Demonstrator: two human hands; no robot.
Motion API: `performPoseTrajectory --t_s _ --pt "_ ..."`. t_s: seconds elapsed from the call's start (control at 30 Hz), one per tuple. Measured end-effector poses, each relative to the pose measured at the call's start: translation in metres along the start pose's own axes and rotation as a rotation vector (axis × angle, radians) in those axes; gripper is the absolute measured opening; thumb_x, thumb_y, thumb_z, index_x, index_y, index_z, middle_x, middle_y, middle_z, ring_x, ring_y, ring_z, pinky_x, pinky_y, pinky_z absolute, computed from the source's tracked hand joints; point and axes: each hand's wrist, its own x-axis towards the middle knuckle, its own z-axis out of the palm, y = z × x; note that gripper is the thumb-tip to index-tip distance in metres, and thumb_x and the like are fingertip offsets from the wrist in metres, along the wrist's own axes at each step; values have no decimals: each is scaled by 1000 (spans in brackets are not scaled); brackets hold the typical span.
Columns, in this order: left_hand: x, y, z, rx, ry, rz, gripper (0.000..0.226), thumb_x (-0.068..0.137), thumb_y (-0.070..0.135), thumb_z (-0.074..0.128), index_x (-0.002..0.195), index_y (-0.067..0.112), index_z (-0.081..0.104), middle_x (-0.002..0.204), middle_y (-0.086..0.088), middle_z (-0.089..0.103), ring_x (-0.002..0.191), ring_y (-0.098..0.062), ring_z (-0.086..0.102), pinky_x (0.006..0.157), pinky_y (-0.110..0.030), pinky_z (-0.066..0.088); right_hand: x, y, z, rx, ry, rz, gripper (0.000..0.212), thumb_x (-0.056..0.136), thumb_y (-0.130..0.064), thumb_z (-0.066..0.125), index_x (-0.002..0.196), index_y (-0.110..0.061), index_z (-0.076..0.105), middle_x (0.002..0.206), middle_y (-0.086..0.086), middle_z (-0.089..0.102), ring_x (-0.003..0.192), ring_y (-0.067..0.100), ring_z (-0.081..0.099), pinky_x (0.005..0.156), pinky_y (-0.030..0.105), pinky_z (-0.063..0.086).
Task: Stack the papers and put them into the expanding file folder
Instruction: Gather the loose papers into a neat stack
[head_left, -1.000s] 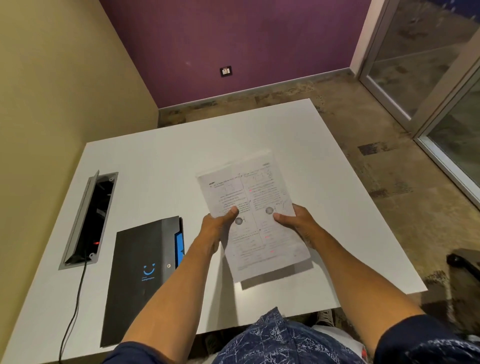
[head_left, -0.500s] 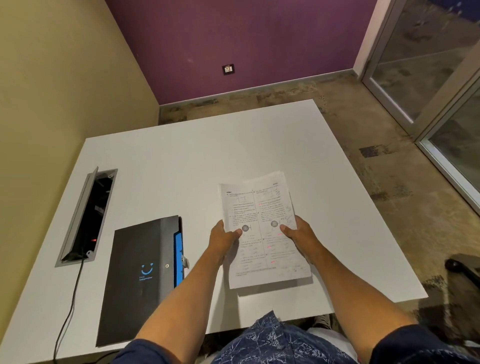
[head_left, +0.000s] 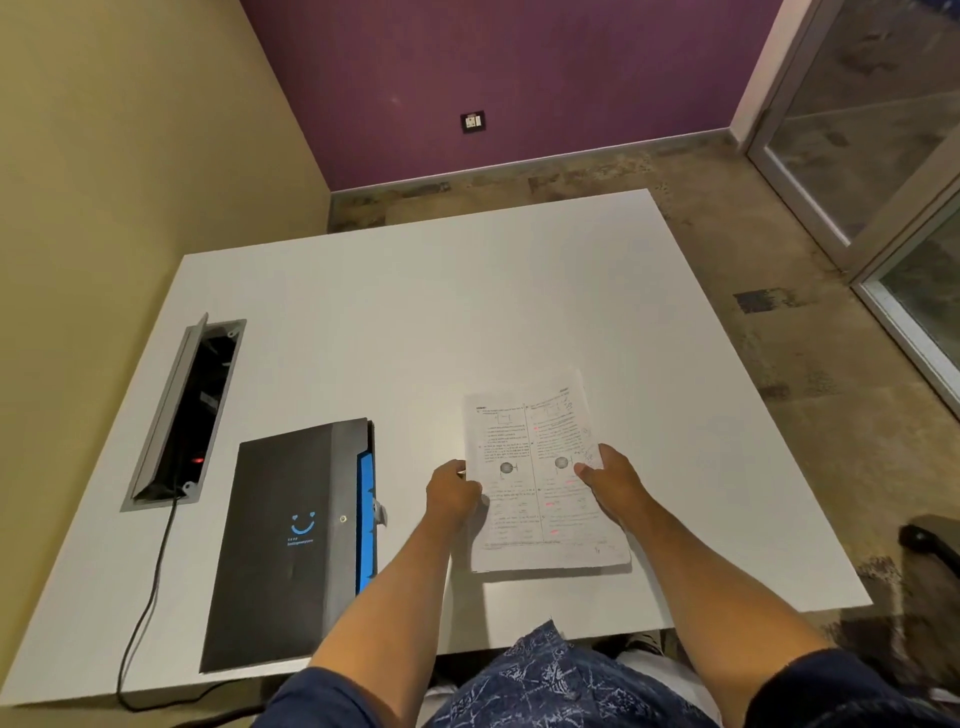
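A stack of printed papers (head_left: 540, 499) lies low over the white table (head_left: 415, 322), near its front edge and right of centre. My left hand (head_left: 451, 493) grips the stack's left edge. My right hand (head_left: 610, 480) holds the right edge, thumb on top of the page. A black expanding file folder (head_left: 291, 540) with a blue smiley mark lies flat to the left of my left arm, closed, with blue dividers showing along its right side.
An open grey cable box (head_left: 182, 415) is set into the table at the left, with a black cable (head_left: 150, 597) running off the front edge. A dark chair part (head_left: 930, 545) sits at the right on the floor.
Both hands have brought the papers down and toward me, from raised and tilted to nearly flat over the table. My left thumb has moved off the page face to the edge.
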Motion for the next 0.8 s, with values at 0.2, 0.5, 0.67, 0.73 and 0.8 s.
performPoseTrajectory --t_s 0.2,0.5,0.67,0.73,0.8 --pt "8 5 -3 17 -95 -52 27 86 -13 44 93 -2 67 104 -25 71 90 -34 67 84 -46 59 0 4 1 -169 132 -17 35 98 -3 58 133 -8 59 128 11 69 106 26 65 89 36 53" --pt "-1 6 5 187 -103 -30 35 84 -12 42 63 15 33 67 -3 39 61 -17 34 55 -26 26 0 5 1 -342 229 -33 35 90 -1 63 125 -8 67 118 18 68 104 35 69 92 48 59" --pt "-2 8 9 214 -76 -19 28 88 -8 39 68 11 43 73 -5 49 66 -17 42 55 -26 30 0 4 4 -543 272 38 25 92 -13 67 115 -4 66 115 17 59 97 35 68 86 44 60" --pt "-3 8 9 215 -30 -7 23 89 -4 43 71 9 45 77 -9 53 76 -24 46 61 -29 32 -1 4 5 -584 279 62 28 92 -17 68 116 -3 64 116 16 58 98 34 67 85 43 60" --pt "-4 10 10 203 -18 -1 28 87 -1 44 63 11 37 72 -7 47 78 -24 43 65 -29 32 -2 4 5 -597 277 77 35 89 -19 70 121 -5 61 118 15 59 100 35 67 83 41 58"
